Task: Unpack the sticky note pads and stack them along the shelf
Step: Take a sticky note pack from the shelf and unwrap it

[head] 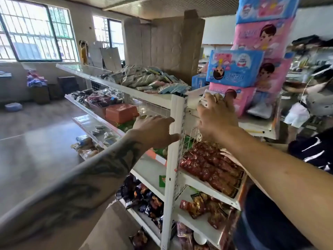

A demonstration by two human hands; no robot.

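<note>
Both forearms reach out: left hand (155,131) spread beside shelf post (177,123); right hand (217,112) pinching pad (205,101); I'd seat it squarely.

This is a small shop or stockroom. White metal shelving (177,112) runs from near right to far left, its tiers loaded with packaged snacks (210,165) and small stationery packs (144,76). Wrapped tissue packs (234,69) are stacked at right, and tall cardboard boxes (162,42) stand at the far wall beside barred windows (36,31).
</note>
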